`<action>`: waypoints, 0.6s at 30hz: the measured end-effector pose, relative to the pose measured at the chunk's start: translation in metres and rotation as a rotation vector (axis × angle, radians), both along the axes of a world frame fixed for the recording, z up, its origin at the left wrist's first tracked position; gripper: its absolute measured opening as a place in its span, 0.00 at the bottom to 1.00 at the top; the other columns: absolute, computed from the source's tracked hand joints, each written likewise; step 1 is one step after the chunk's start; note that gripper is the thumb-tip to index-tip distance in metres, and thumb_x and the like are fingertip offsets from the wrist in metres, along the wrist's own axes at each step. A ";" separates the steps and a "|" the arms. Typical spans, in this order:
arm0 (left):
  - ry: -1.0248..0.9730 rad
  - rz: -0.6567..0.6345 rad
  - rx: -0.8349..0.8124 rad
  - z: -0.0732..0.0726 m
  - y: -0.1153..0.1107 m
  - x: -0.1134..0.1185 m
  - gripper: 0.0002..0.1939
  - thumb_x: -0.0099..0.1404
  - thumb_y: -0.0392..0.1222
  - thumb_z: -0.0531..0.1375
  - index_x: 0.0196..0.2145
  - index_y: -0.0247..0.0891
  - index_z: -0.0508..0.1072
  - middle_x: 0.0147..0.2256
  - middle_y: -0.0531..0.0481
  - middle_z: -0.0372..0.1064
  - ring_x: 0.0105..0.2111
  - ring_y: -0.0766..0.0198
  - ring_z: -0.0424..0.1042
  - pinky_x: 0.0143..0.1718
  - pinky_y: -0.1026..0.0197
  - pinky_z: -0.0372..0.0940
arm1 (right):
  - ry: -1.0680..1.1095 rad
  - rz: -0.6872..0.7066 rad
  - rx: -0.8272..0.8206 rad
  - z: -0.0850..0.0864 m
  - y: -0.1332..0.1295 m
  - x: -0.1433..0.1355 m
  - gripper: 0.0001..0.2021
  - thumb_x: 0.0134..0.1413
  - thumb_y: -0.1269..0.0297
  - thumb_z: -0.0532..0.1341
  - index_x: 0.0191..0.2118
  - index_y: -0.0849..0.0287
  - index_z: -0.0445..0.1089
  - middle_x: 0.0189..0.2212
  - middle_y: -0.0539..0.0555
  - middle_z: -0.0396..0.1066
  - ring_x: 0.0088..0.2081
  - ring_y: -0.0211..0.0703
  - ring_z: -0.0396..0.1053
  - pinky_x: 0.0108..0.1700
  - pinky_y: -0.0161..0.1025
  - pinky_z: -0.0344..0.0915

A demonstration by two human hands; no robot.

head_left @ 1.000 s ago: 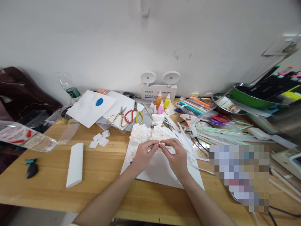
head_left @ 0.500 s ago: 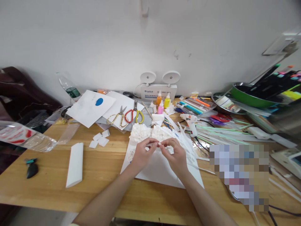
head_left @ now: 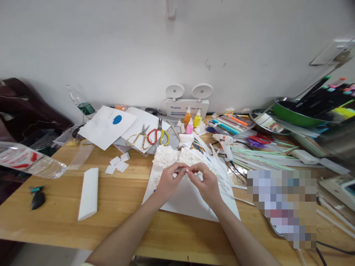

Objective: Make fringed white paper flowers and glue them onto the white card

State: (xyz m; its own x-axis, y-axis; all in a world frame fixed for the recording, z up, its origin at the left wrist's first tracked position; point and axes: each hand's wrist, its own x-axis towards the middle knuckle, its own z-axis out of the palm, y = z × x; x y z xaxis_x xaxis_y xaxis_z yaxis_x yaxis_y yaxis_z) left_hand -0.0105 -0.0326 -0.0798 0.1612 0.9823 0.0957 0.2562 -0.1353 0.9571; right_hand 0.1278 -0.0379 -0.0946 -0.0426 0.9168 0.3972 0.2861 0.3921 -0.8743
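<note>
My left hand (head_left: 171, 180) and my right hand (head_left: 204, 180) meet at the fingertips over a white sheet (head_left: 188, 203). Both are closed in a pinch around a tiny white piece, probably paper, mostly hidden by the fingers. Behind my hands, crumpled white bits of paper (head_left: 165, 156) form bumpy clumps on the far part of the sheet. White paper strips (head_left: 219, 170) lie along its right side. Several small white paper squares (head_left: 118, 163) rest on the table to the left, with a folded white paper (head_left: 88, 194) nearer to me.
Scissors (head_left: 138, 136) and red-and-yellow-handled pliers or snips (head_left: 158, 136) lie behind the sheet. Paint bottles (head_left: 189, 126) stand beside them. A glue gun (head_left: 225, 146) with its cord is at right, near pipe cleaners (head_left: 255, 155). A plastic bottle (head_left: 30, 160) lies at left.
Both hands stay in nearly the same place, fingertips together. Only a slight shift of the fingers around the small piece shows.
</note>
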 end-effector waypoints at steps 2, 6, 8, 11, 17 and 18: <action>-0.007 -0.002 0.001 0.000 0.000 0.000 0.09 0.60 0.41 0.54 0.34 0.36 0.71 0.34 0.48 0.71 0.35 0.65 0.69 0.37 0.65 0.63 | -0.010 -0.014 0.003 0.000 0.000 0.000 0.01 0.51 0.69 0.59 0.30 0.56 0.67 0.27 0.50 0.67 0.32 0.41 0.64 0.34 0.39 0.61; -0.003 -0.001 0.015 -0.001 0.000 0.000 0.09 0.60 0.41 0.54 0.34 0.36 0.72 0.34 0.49 0.72 0.35 0.65 0.69 0.38 0.65 0.63 | -0.023 -0.043 0.019 -0.001 0.000 0.001 0.01 0.51 0.67 0.59 0.31 0.56 0.68 0.27 0.51 0.67 0.32 0.42 0.64 0.34 0.40 0.61; 0.005 0.008 0.012 -0.001 0.000 -0.001 0.09 0.59 0.41 0.54 0.34 0.37 0.72 0.34 0.48 0.72 0.36 0.64 0.70 0.38 0.64 0.63 | -0.036 -0.059 0.033 -0.002 0.001 0.001 0.01 0.51 0.67 0.59 0.31 0.56 0.68 0.26 0.51 0.66 0.32 0.42 0.64 0.35 0.40 0.61; 0.019 0.018 0.000 -0.002 0.000 -0.001 0.09 0.59 0.41 0.54 0.34 0.36 0.73 0.35 0.47 0.73 0.36 0.63 0.70 0.39 0.63 0.63 | -0.068 -0.094 0.062 -0.003 0.000 0.001 0.02 0.51 0.67 0.59 0.31 0.56 0.69 0.26 0.51 0.66 0.31 0.42 0.64 0.34 0.41 0.62; 0.037 0.023 -0.004 -0.001 0.000 0.000 0.10 0.59 0.41 0.54 0.34 0.36 0.73 0.35 0.47 0.73 0.36 0.63 0.70 0.38 0.63 0.63 | -0.125 -0.182 0.128 -0.003 -0.002 -0.001 0.02 0.50 0.67 0.59 0.31 0.56 0.70 0.26 0.51 0.66 0.31 0.42 0.64 0.35 0.41 0.62; 0.042 0.025 -0.004 -0.001 0.000 0.000 0.10 0.59 0.41 0.54 0.35 0.36 0.74 0.35 0.47 0.73 0.36 0.63 0.70 0.38 0.63 0.63 | -0.138 -0.198 0.146 -0.003 -0.002 -0.002 0.03 0.50 0.67 0.59 0.32 0.56 0.70 0.26 0.51 0.66 0.31 0.42 0.64 0.35 0.41 0.62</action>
State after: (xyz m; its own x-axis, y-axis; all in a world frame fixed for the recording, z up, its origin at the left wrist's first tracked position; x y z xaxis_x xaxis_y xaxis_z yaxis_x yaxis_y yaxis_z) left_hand -0.0109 -0.0331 -0.0811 0.1402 0.9864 0.0854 0.2997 -0.1245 0.9459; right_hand 0.1260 -0.0394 -0.0979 0.0692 0.8461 0.5286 0.4820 0.4355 -0.7603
